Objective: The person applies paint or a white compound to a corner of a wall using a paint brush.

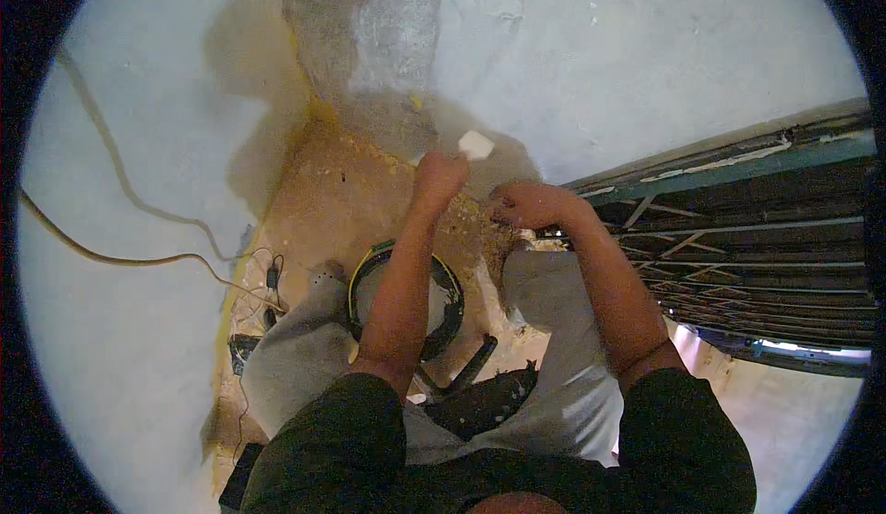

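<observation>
My left hand (pixel 441 176) is closed, with a small pale flat piece (pixel 476 145) sticking out past its fingers against the lower wall; which kind of piece cannot be told. Just to the right and lower in view, my right hand (pixel 531 204) has curled fingers near the wall's foot, and whether it holds anything is unclear. Under my left forearm stands a round black bucket (pixel 451 313) with a yellowish rim line and greyish-white material inside. The forearm hides part of it. Bare grey plaster (pixel 394 29) shows between white painted wall areas.
A folding metal lattice gate (pixel 734 251) stands at the right. A cable (pixel 124 260) runs along the left wall to connectors (pixel 272 275) on the brown floor (pixel 332 195). A dark object (pixel 484 400) with a black bar lies between my legs.
</observation>
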`<action>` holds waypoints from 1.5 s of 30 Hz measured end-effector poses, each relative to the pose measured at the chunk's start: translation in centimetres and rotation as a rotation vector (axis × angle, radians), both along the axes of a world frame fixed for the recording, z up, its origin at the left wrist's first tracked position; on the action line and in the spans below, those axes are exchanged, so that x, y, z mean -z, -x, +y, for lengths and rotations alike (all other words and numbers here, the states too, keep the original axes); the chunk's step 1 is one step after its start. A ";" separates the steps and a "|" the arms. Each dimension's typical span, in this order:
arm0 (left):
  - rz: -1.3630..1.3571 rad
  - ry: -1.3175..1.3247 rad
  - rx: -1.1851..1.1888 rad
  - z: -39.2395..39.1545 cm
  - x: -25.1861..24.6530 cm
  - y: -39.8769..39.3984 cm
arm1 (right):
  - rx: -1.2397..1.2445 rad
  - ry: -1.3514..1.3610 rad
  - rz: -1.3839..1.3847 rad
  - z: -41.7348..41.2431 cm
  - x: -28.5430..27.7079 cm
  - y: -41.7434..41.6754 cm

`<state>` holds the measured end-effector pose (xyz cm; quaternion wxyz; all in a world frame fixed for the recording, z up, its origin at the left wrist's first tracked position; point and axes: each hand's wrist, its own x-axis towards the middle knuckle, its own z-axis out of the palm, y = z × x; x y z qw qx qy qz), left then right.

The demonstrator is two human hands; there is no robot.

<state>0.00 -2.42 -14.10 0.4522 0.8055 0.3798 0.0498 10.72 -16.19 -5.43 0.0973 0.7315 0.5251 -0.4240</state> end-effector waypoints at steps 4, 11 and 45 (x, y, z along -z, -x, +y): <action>-0.249 0.233 -0.130 -0.9 -6.5 1.2 | -0.157 0.098 -0.045 -0.7 0.0 -0.4; -0.495 0.497 -0.260 -0.8 -11.8 1.5 | -0.124 0.126 0.004 -3.1 -1.6 -0.9; -0.798 0.555 -0.273 -5.4 -20.6 3.6 | 0.073 -0.306 0.196 -3.5 -5.1 0.3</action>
